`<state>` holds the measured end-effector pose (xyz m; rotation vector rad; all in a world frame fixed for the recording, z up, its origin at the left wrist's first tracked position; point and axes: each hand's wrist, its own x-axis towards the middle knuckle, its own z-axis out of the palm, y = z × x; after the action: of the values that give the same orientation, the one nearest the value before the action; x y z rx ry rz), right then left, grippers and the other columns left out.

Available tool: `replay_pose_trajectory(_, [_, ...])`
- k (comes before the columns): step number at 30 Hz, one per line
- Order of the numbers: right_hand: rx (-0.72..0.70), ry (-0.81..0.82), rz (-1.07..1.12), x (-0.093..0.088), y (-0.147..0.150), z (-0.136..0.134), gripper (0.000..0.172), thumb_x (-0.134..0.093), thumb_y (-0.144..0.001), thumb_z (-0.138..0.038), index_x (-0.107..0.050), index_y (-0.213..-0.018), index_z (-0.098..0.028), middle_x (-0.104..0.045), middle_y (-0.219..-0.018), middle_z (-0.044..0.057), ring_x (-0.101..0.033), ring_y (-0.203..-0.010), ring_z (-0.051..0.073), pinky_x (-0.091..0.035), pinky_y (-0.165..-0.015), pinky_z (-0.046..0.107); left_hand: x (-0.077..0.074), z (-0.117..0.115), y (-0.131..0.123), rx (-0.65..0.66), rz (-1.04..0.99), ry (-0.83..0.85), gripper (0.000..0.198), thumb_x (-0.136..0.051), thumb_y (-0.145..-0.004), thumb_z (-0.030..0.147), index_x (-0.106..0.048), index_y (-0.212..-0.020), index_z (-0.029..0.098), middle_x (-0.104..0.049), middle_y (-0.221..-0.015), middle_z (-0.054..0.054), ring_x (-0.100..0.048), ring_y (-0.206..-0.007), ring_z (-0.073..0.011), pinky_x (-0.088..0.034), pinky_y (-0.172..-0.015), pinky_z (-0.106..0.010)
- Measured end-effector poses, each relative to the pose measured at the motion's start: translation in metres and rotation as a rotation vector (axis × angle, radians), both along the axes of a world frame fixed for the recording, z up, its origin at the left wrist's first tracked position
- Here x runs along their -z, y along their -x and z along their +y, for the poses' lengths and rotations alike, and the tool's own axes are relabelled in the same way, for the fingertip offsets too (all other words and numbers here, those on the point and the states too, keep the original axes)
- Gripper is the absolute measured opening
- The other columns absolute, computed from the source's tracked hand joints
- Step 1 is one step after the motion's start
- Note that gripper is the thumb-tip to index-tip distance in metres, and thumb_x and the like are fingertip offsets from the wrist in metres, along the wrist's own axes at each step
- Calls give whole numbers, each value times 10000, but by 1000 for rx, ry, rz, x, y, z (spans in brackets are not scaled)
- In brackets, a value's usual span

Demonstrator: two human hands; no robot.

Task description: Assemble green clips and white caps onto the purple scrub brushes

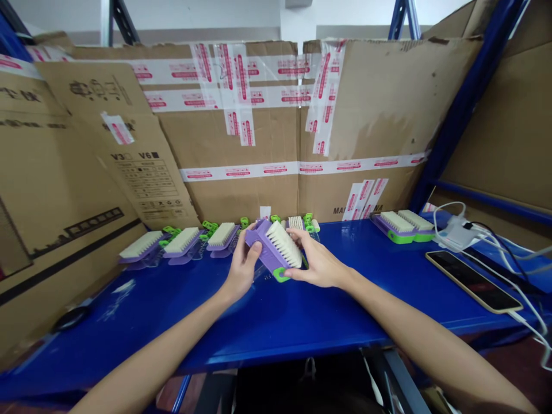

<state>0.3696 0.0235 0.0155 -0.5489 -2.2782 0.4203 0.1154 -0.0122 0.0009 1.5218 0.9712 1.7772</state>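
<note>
Between my two hands is a purple scrubbing brush [268,252] with pale bristles and a bright green end. It is tilted above the blue table, bristles facing up and to the right. My left hand [242,265] is closed around its left side, thumb on the purple body. The fingers of my right hand [318,260] grip the bristle side and the green end. Behind the held brush, another brush [295,222] is partly hidden. To the left, several similar brushes [181,241] lie bristles up in a row, with green pieces [210,229] beside them.
Cardboard panels [241,138] with printed tape stand behind the blue table [302,322]. At the right are two more brushes [399,223], a phone [472,280], a white charger [457,233] and loose cables. A black ring-shaped thing [71,318] lies at the left edge.
</note>
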Motion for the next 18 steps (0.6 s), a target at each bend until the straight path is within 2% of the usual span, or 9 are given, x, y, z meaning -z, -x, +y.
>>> replay_pose_trajectory(3, [-21,6,23,0,0,0,963,-751,-1032,-774,-325,-1727,-261,-676,-1504,205,-746,-1275,381,-647,-1113,661,1,-4,-2,116,19,52,727,-758,-998,823,-759,-1443,249,-768,-1542,-135,-637,-1572,-366,-433,-1399,-498])
replay_pose_trajectory(5, [-5,3,53,0,-1,0,857,-696,-1076,-761,-368,-1687,-256,-701,-1456,189,-755,-1226,358,-657,-1090,636,2,-8,-4,182,51,88,732,-731,-1016,827,-785,-1424,221,-805,-1479,-149,-674,-1531,-373,-478,-1364,-487])
replay_pose_trajectory(8, [29,-34,101,-1,-1,0,726,-625,-1127,-741,-433,-1626,-250,-738,-1337,161,-765,-1131,330,-672,-1031,597,4,-13,-6,210,96,127,741,-671,-1046,843,-810,-1374,194,-841,-1389,-155,-753,-1399,-365,-575,-1256,-468])
replay_pose_trajectory(12, [44,-127,104,-5,-2,-2,794,-636,-1086,-821,-470,-1620,-258,-705,-1448,198,-754,-1186,358,-664,-1041,609,6,-16,-5,257,178,178,777,-600,-1067,871,-827,-1301,166,-877,-1188,-142,-814,-1176,-354,-661,-1083,-466])
replay_pose_trajectory(15, [50,-190,86,-8,-3,-4,764,-602,-1088,-841,-546,-1559,-241,-716,-1375,187,-736,-1198,374,-649,-1048,610,5,-15,-5,332,204,183,740,-609,-1078,846,-824,-1318,179,-878,-1150,-134,-798,-1247,-370,-638,-1155,-502])
replay_pose_trajectory(18, [56,-223,60,-11,-5,-4,687,-590,-1104,-817,-620,-1470,-237,-726,-1265,156,-727,-1155,362,-639,-1034,578,3,-14,-6,335,215,167,692,-635,-1082,816,-825,-1333,200,-876,-1196,-136,-747,-1394,-383,-555,-1291,-551])
